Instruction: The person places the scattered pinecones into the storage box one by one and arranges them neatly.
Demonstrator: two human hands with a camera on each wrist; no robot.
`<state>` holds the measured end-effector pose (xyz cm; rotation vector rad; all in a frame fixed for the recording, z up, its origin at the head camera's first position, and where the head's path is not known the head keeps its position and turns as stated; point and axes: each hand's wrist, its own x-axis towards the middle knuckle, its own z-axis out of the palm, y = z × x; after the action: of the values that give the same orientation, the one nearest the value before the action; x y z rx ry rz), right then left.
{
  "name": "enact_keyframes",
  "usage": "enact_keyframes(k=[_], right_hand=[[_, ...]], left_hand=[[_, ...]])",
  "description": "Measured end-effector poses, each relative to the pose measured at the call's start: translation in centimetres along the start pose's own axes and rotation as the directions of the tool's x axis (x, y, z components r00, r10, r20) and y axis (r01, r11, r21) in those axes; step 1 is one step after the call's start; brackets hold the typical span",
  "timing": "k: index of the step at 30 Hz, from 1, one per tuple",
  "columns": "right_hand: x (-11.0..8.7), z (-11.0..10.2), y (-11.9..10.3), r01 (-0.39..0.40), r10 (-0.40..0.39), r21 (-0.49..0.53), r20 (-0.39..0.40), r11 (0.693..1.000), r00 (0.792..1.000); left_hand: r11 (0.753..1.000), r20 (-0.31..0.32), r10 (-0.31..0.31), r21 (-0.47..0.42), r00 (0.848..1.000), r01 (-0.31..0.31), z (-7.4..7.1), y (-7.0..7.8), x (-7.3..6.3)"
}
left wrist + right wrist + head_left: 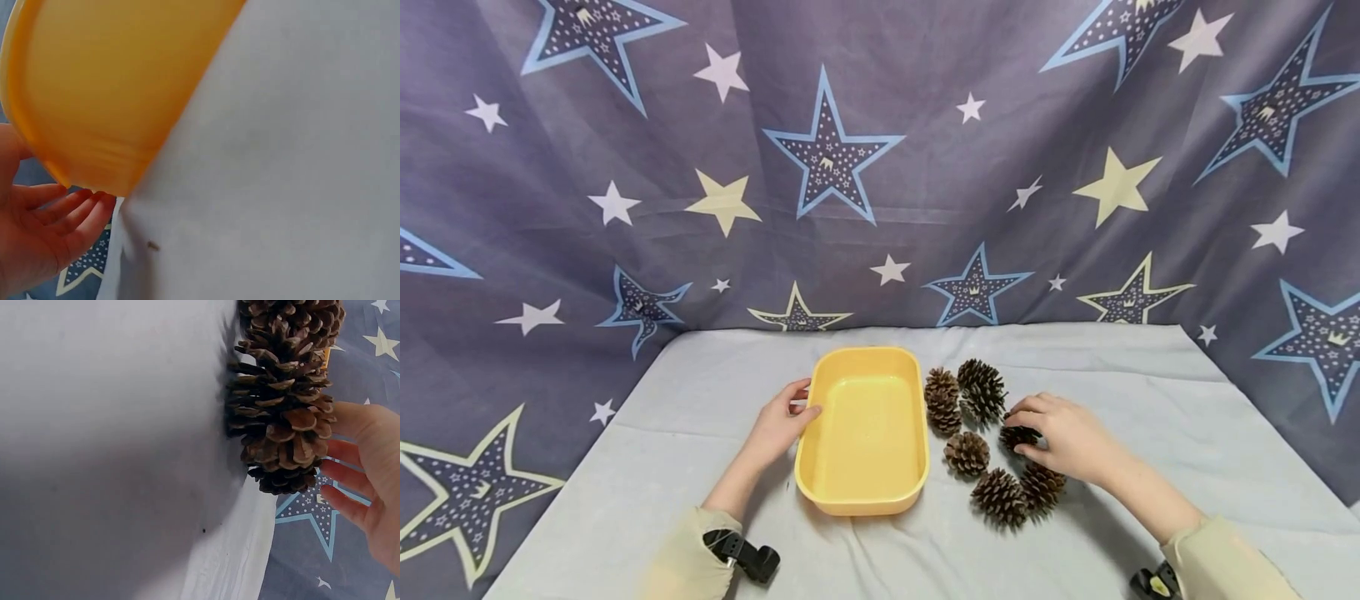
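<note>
Pinched between the curved fingers and thumb of the person's right hand [1069,435] is a dark pine cone [1021,437], mostly covered by that hand and sitting in the right part of a loose cluster. The left hand [778,427] grips the left side of a yellow tray [861,507], its thumb over the rim and its fingers against the outside wall.

Around the held cone are five more. Just toward the person from it lies a brown cone [1043,489], touching a wider cone [998,497] on its left. A smaller round cone [967,454] lies between the held one and the tray. Farther away, a tall cone [942,400] stands just beside the tray's right side, next to a large dark cone [982,390].

The tray is a rounded rectangle, its long sides running away from the person, left of all the cones. Everything rests on a table covered with a wrinkled white cloth [722,375]. Both arms wear beige sleeves [688,554] and black wrist devices [745,557]. Behind and at the sides hangs a grey-purple curtain [925,192] printed with blue, yellow and white stars.
</note>
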<state>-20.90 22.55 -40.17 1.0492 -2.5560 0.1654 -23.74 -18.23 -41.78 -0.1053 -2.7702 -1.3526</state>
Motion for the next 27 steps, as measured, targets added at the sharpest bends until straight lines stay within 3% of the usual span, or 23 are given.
enact_keyframes(k=[4, 10, 20, 27], right_hand=[[0.1, 0.0, -0.2, -0.02, 0.02, 0.0, 0.024, 1.0, 1.0], [0.4, 0.5, 0.0, -0.018, 0.018, -0.008, 0.002, 1.0, 1.0], [1.0, 1.1, 0.7, -0.045, 0.045, 0.006, 0.04, 0.999, 0.998], [1.2, 1.2, 0.9, -0.074, 0.072, 0.04, 0.039, 0.996, 0.997]], left_hand=[[0.993, -0.001, -0.046, -0.106, 0.999, 0.046, 0.4, -0.3, 0.1], [0.964, 0.023, -0.079, -0.253, 0.997, 0.082, 0.7, -0.7, 0.1], [0.946, 0.041, -0.127, -0.296, 0.991, 0.133, 0.9, -0.8, 0.1], [0.938, 0.06, -0.118, -0.321, 0.991, 0.131, 0.9, -1.0, 0.1]])
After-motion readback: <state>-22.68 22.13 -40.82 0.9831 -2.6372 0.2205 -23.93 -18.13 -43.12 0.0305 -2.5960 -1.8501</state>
